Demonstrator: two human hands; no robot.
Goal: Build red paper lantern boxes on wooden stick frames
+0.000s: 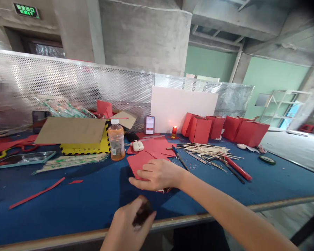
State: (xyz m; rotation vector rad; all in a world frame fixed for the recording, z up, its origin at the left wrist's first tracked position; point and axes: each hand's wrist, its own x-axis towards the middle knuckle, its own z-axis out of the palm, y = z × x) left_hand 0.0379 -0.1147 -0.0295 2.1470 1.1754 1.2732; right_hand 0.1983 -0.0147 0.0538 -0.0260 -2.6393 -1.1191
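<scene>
Right hand point(157, 174) palm down over red paper point(136, 163), fingers loosely bent; underside hidden, can't tell if it grips. Left hand point(129, 219) at table's near edge, below right hand, half curled, thumb apart from fingers; dark patch point(142, 213) between them, too blurred to tell if held.

Red paper mid-table, partly covered by right hand, more red sheets point(161, 143) just behind. White case point(137, 146) on those sheets, bottle point(116, 141) to its left. Phone point(149, 124) upright behind, in front of white board point(184, 108). Red candle point(174, 132) right of phone, lit.

Loose sticks point(208, 149) right of paper, red tube point(237, 168) beside them, tape roll point(267, 160) farther right. Red boxes point(253, 133) stand along the back right.

Left side: yellow box point(85, 149), brown flap point(72, 129) over it, wrapped sticks point(73, 162) in front. Red strip point(38, 194) nearer, flat on blue table point(75, 205). Scissors point(28, 147) far left.
</scene>
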